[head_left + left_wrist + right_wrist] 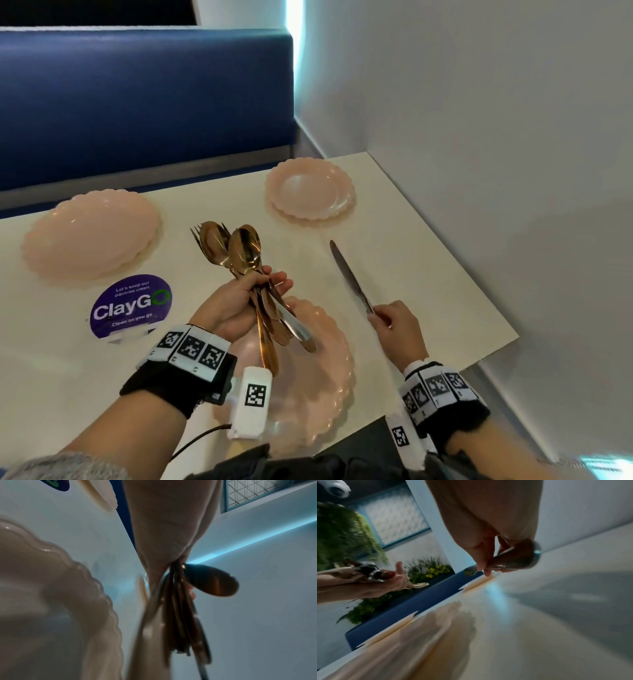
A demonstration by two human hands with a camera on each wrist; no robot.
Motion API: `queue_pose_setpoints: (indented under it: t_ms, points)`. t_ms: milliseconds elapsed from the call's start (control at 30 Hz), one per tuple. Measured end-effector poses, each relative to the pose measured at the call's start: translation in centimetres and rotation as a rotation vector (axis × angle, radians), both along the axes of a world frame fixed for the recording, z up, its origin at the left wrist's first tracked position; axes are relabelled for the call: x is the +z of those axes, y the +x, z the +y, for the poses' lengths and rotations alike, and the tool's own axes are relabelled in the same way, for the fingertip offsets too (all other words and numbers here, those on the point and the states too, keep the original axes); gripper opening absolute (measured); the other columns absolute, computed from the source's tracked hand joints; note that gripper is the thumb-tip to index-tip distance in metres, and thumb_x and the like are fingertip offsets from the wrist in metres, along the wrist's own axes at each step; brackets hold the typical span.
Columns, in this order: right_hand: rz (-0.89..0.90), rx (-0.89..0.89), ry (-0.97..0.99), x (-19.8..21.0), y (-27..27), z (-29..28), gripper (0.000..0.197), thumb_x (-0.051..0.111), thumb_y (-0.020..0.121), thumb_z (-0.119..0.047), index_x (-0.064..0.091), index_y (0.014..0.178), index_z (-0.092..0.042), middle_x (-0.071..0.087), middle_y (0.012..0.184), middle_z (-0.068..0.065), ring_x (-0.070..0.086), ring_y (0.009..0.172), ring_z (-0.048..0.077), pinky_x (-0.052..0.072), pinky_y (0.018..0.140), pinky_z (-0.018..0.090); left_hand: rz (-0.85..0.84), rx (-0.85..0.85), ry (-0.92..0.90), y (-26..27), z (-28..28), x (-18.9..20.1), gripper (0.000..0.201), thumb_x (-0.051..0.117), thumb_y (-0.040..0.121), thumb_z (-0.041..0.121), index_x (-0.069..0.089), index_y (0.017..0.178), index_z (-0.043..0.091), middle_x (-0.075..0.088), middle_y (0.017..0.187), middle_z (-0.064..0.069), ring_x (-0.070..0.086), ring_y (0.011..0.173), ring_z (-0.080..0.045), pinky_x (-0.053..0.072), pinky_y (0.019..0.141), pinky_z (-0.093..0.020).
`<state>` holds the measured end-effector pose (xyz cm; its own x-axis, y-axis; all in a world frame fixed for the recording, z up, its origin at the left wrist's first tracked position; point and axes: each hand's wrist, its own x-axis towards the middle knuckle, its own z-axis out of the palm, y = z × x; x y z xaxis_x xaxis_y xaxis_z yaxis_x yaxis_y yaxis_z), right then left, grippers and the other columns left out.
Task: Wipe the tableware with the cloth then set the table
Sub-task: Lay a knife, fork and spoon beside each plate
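My left hand (pixel 239 298) grips a bundle of gold cutlery (pixel 245 253), spoons and forks with heads pointing away, above the near pink plate (pixel 329 377). In the left wrist view the same cutlery bundle (pixel 180 608) hangs below my palm, one spoon bowl (pixel 214 581) sticking out right. My right hand (pixel 394 320) pinches the handle of a silver knife (pixel 349 274), whose blade points away over the table right of the near plate. The right wrist view shows the knife handle (pixel 513 558) between my thumb and fingers. No cloth is visible.
A pink scalloped plate (pixel 92 234) sits far left and a stack of two pink plates (pixel 308 188) far right on the white table (pixel 428 274). A purple ClayGo sticker (pixel 132 306) lies left of my left hand. A blue bench (pixel 137 102) backs the table; a white wall stands right.
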<state>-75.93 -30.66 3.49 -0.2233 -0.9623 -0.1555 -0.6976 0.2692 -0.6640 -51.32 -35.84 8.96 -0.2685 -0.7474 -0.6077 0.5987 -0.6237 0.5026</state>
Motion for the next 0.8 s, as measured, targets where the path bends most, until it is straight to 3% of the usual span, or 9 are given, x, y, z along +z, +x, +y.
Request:
queue_pose_setpoints:
  t_ms: [67, 200, 300, 433, 567, 700, 800]
  points:
    - [-0.004, -0.012, 0.053, -1.3, -0.5, 0.7, 0.02, 0.059, 0.089, -0.012, 0.069, 0.106, -0.006, 0.059, 0.089, 0.007, 0.053, 0.08, 0.015, 0.031, 0.066, 0.013, 0.0, 0.011, 0.002, 0.1, -0.1, 0.0, 0.018, 0.036, 0.097, 0.005, 0.049, 0.086, 0.01, 0.071, 0.068, -0.009, 0.072, 0.065, -0.023, 0.059, 0.056, -0.044]
    - [-0.111, -0.029, 0.095, -2.7, -0.5, 1.9, 0.009, 0.061, 0.087, -0.009, 0.061, 0.092, -0.016, 0.052, 0.066, -0.005, 0.048, 0.061, 0.006, 0.039, 0.057, 0.011, -0.003, 0.007, 0.006, -0.3, 0.2, 0.2, 0.019, 0.035, 0.098, 0.006, 0.048, 0.086, 0.01, 0.07, 0.067, -0.009, 0.072, 0.063, -0.022, 0.058, 0.056, -0.046]
    - [-0.048, -0.014, 0.084, -3.6, -0.1, 2.6, 0.007, 0.06, 0.088, -0.01, 0.058, 0.09, -0.016, 0.053, 0.077, -0.001, 0.05, 0.068, 0.011, 0.043, 0.065, 0.019, -0.006, -0.009, 0.022, -0.5, 0.4, 0.0, 0.018, 0.035, 0.098, 0.006, 0.049, 0.087, 0.01, 0.071, 0.067, -0.01, 0.072, 0.063, -0.022, 0.058, 0.057, -0.045]
    - [0.081, 0.027, 0.047, -4.4, 0.3, 2.8, 0.009, 0.06, 0.086, -0.01, 0.063, 0.093, -0.005, 0.047, 0.09, 0.001, 0.053, 0.086, 0.024, 0.045, 0.08, 0.032, -0.004, -0.036, 0.036, -0.7, 0.7, -0.4, 0.018, 0.036, 0.098, 0.006, 0.05, 0.088, 0.01, 0.071, 0.069, -0.01, 0.072, 0.064, -0.022, 0.059, 0.057, -0.043]
    - [0.108, 0.038, 0.047, -4.4, 0.5, 2.8, 0.011, 0.056, 0.089, -0.012, 0.062, 0.096, -0.005, 0.048, 0.09, 0.0, 0.053, 0.087, 0.024, 0.045, 0.08, 0.033, -0.007, -0.055, 0.037, -1.1, 0.8, -0.4, 0.017, 0.036, 0.097, 0.005, 0.05, 0.089, 0.011, 0.072, 0.07, -0.01, 0.073, 0.065, -0.023, 0.058, 0.059, -0.046]
    - [0.108, 0.016, 0.03, -4.5, 0.4, 3.0, 0.011, 0.055, 0.089, -0.011, 0.061, 0.095, -0.004, 0.049, 0.088, 0.002, 0.05, 0.079, 0.02, 0.041, 0.073, 0.026, -0.017, -0.073, 0.038, -1.5, 1.0, -0.5, 0.019, 0.035, 0.097, 0.005, 0.05, 0.088, 0.011, 0.072, 0.07, -0.01, 0.073, 0.065, -0.022, 0.059, 0.055, -0.042]
    - [0.119, 0.008, 0.02, -4.6, 0.1, 3.1, 0.011, 0.055, 0.088, -0.01, 0.061, 0.095, -0.004, 0.048, 0.088, 0.002, 0.049, 0.081, 0.02, 0.041, 0.074, 0.028, -0.016, -0.081, 0.039, -1.8, 1.2, -0.4, 0.019, 0.034, 0.097, 0.004, 0.05, 0.088, 0.01, 0.072, 0.069, -0.01, 0.073, 0.064, -0.022, 0.059, 0.053, -0.041]
